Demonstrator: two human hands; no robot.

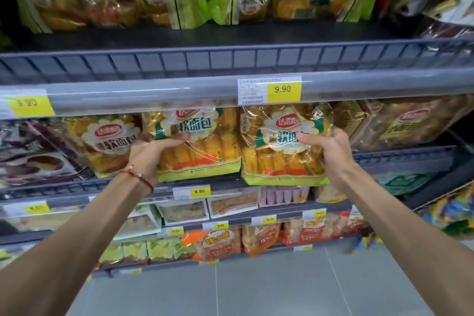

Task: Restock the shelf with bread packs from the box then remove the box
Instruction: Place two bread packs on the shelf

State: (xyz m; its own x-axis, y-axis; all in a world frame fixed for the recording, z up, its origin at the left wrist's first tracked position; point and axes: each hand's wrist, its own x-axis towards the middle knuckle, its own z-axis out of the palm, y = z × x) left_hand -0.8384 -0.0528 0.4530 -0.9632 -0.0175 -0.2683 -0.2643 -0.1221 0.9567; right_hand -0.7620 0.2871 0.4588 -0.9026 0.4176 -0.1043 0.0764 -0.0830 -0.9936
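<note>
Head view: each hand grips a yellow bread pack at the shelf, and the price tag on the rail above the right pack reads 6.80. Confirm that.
Not quite. In the head view the left hand and right hand do each grip a yellow bread pack, but the price tag above the right pack reads 9.90, not 6.80.
</note>
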